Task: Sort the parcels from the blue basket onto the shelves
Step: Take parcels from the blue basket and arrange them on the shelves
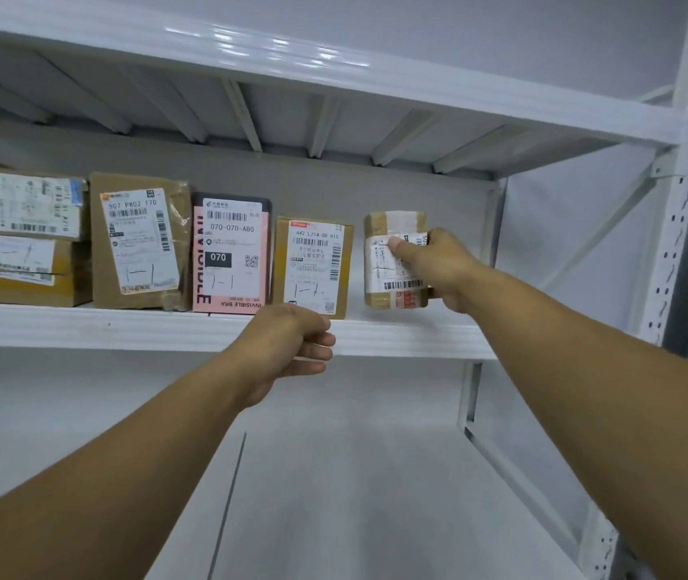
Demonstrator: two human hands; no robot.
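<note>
My right hand (438, 265) grips a small taped brown parcel (388, 278) with a white label, upright on the middle shelf (417, 334), thumb across its front. To its left stand a brown box labelled 642 (313, 265), a pink and black parcel marked 070 (231, 253), a larger brown parcel marked 507 (141, 240) and two stacked brown boxes (19, 236). My left hand (287, 349) hovers in front of the shelf edge below the 642 box, fingers loosely curled and holding nothing. The blue basket is out of view.
White metal shelving fills the view. The upper shelf (333, 64) hangs overhead, and the lower shelf (333, 475) is bare. A perforated white upright (677, 244) stands at the right. A gap remains between the small parcel and the right frame.
</note>
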